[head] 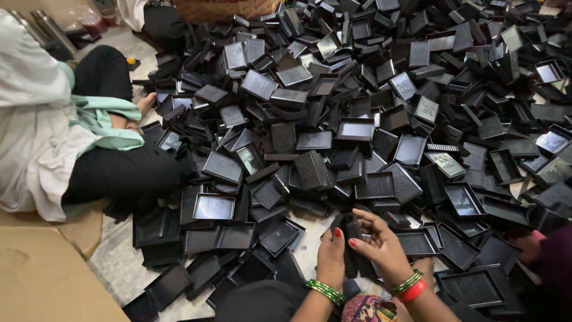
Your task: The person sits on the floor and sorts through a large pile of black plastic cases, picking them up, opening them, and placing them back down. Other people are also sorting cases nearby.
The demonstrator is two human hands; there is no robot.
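Note:
My left hand [331, 257] and my right hand [381, 245] meet low in the middle of the head view, both closed around a small black plastic piece [351, 237] held upright between them. Red nail polish shows on the fingers. Green bangles circle the left wrist, green and red ones the right. Just beyond the hands spreads a big heap of black rectangular plastic trays and lids [357, 107], lying at all angles on the floor.
A person in white and black clothes with a pale green scarf [65, 137] sits at the left edge of the heap. Flat brown cardboard [42, 280] lies at the lower left. Metal flasks [50, 27] stand at the top left.

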